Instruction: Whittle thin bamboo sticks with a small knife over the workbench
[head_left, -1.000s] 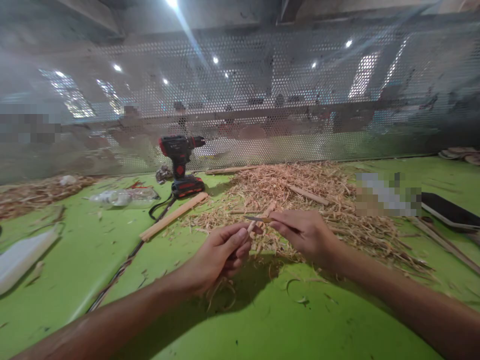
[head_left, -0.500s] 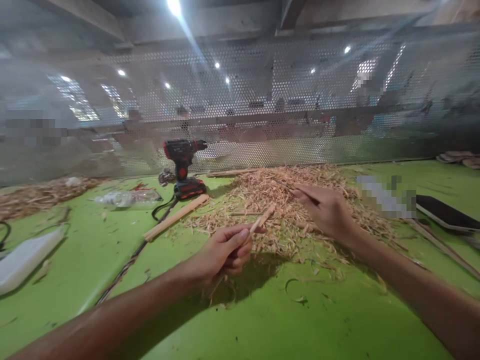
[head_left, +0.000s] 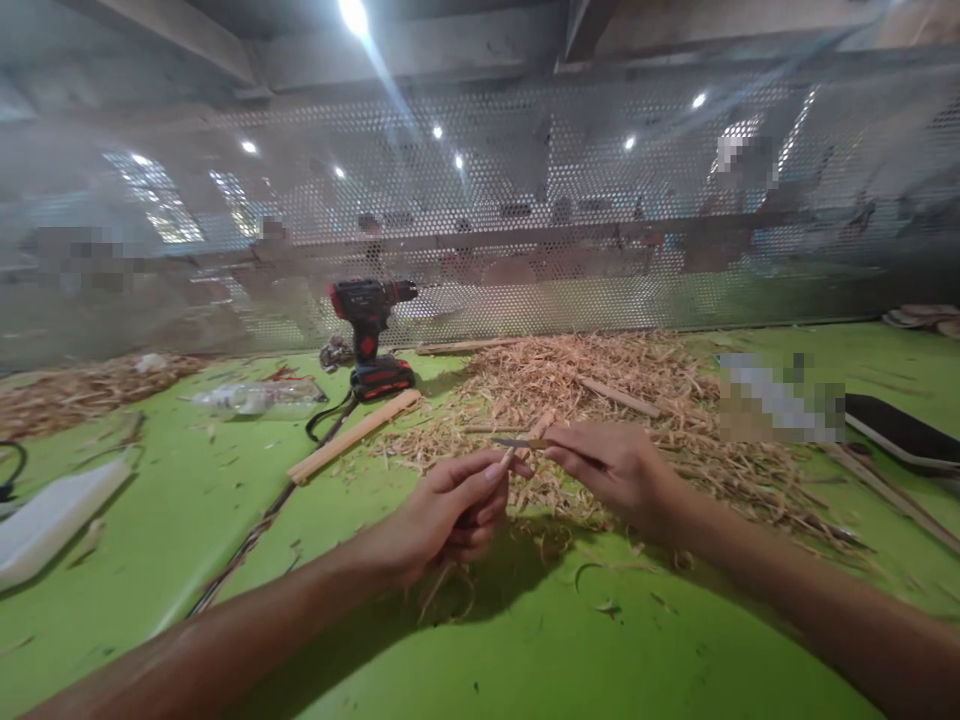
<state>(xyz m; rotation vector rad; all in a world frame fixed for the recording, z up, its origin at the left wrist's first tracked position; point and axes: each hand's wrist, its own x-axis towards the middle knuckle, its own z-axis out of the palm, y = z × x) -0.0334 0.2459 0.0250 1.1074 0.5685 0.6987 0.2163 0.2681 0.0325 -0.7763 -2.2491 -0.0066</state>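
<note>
My left hand is closed round a thin pale wooden stick, whose far end points up and away from me. In my right hand is a small knife, held by its handle. Its blade lies across the stick just beyond my left thumb. Both hands are above the green table, at the near edge of a heap of wood shavings. The knife's handle is mostly hidden by my fingers.
Left of the heap stands a cordless drill, with a flat wooden strip before it. A clear plastic bag and a white block lie farther left. A dark phone-like slab lies right. A perforated screen closes the back.
My right hand has come back toward me and left, bringing the knife from over the shavings onto the stick. My left hand stays nearly in place.
</note>
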